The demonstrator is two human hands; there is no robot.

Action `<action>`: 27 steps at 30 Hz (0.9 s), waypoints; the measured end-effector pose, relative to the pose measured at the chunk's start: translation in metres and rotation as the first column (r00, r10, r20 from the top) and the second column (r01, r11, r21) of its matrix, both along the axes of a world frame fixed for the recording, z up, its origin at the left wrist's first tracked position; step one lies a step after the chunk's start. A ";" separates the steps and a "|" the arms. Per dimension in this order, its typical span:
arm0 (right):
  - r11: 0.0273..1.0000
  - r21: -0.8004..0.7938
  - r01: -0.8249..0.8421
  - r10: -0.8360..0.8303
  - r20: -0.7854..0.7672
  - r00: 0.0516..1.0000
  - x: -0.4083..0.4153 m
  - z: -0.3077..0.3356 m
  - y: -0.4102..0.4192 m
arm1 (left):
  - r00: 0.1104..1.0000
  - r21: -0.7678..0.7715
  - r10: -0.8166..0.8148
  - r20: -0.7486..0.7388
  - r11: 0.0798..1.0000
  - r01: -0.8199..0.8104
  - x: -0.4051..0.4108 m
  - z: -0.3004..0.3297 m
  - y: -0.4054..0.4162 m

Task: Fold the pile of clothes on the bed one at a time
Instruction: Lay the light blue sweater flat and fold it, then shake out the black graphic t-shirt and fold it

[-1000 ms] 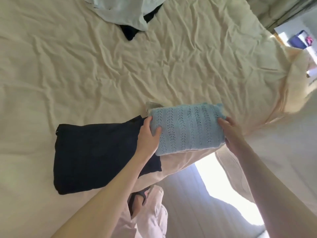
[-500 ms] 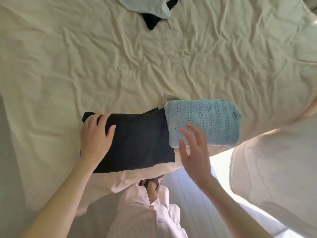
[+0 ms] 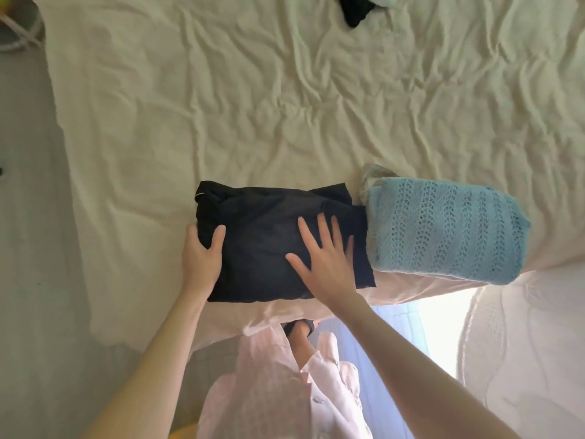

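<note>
A folded black garment [image 3: 269,245] lies near the bed's [image 3: 221,106] 6 o'clock edge, touching a folded blue knit [image 3: 443,229] at its 3 o'clock side. The left hand [image 3: 202,251] grips its 9 o'clock edge, thumb on top. The right hand [image 3: 326,251] presses flat, fingers spread, holding nothing.

Wrinkled cream bed sheet [image 3: 285,106], grey floor [image 3: 28,280] left, bright sunlit patch [image 3: 440,324] right.

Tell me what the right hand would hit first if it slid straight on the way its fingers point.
The right hand lies flat on the black garment, fingers aimed up the bed. It would likely cross the garment's far edge onto bare sheet; the blue knit sits off to its right.
</note>
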State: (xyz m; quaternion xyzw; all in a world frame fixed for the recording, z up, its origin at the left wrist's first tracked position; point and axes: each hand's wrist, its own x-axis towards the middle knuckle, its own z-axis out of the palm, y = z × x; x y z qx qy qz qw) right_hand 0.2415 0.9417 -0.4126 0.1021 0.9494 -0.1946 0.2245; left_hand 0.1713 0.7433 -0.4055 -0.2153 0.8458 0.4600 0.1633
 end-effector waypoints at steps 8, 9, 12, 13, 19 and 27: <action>0.995 0.061 -0.076 0.081 -0.082 0.993 -0.013 -0.004 -0.009 | 0.988 -0.095 0.097 -0.121 0.990 -0.108 0.007 0.006 -0.003; 0.994 0.067 -0.082 0.084 -0.039 0.996 -0.013 -0.007 -0.009 | 0.992 -0.102 0.074 -0.098 0.991 -0.084 0.005 0.005 -0.003; 0.995 0.055 -0.078 0.078 -0.005 0.997 -0.014 -0.006 -0.009 | 0.998 -0.107 0.043 -0.039 0.993 -0.047 -0.001 0.005 -0.006; 0.995 0.054 -0.081 0.082 -0.006 0.997 -0.014 -0.004 -0.008 | 0.999 -0.104 0.037 -0.021 0.994 -0.039 0.000 0.006 -0.008; 0.996 0.044 -0.075 0.080 -0.117 0.990 -0.011 0.027 -0.002 | 0.991 -0.125 -0.133 -0.004 0.983 0.131 0.016 0.023 -0.026; 0.988 -0.086 -0.126 0.101 -0.250 0.963 0.001 0.072 -0.019 | 0.990 -0.182 -0.125 -0.067 0.977 0.111 0.052 0.062 -0.066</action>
